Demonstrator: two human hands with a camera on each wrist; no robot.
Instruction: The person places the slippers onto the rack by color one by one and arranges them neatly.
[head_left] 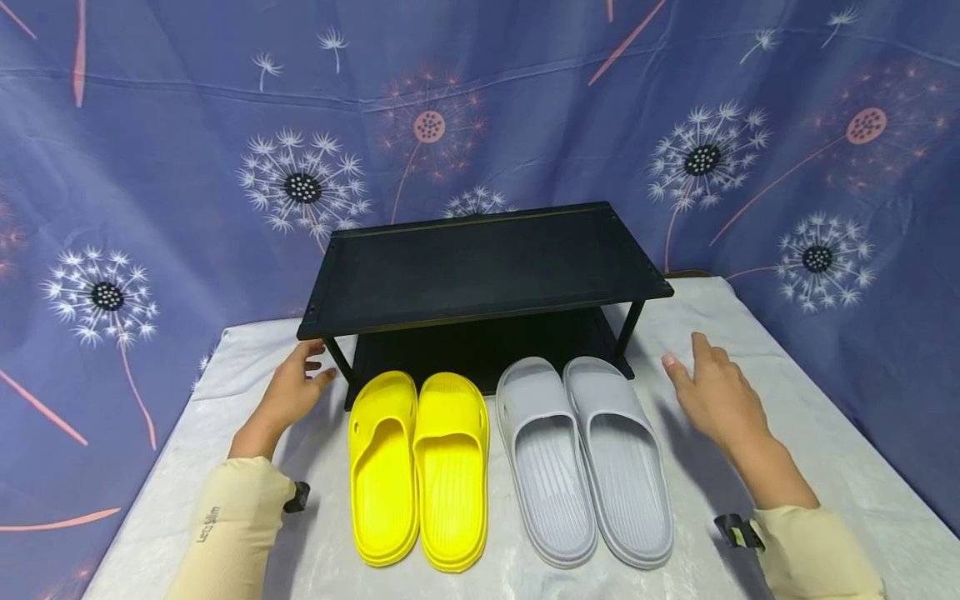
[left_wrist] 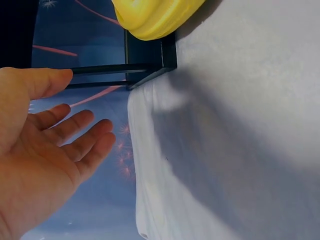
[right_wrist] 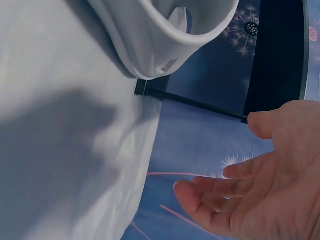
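Now the left hand [head_left: 294, 393] hovers, fingers relaxed, beside the black two-tier rack [head_left: 487, 262] on white cloth [head_left: 787, 392]; right hand [head_left: 723, 400], likewise, off its other end. Yellow slides [head_left: 452, 487] and grey slides [head_left: 555, 487] partly block the lower shelf [head_left: 480, 350]; dandelion-print curtain [head_left: 525, 133] behind.

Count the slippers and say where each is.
4, left to right in front of the rack: outer yellow slipper, inner yellow slipper, inner grey slipper, outer grey slipper.

Cream sleeves [head_left: 821, 554] on a person whose left hand [head_left: 288, 392] and right hand [head_left: 722, 398] are bare.
Dark lettering [head_left: 208, 524] reading "Let's Slim" marks the left sleeve [head_left: 243, 521]; a small black fitting [head_left: 297, 497] sits by each cuff [head_left: 258, 473].
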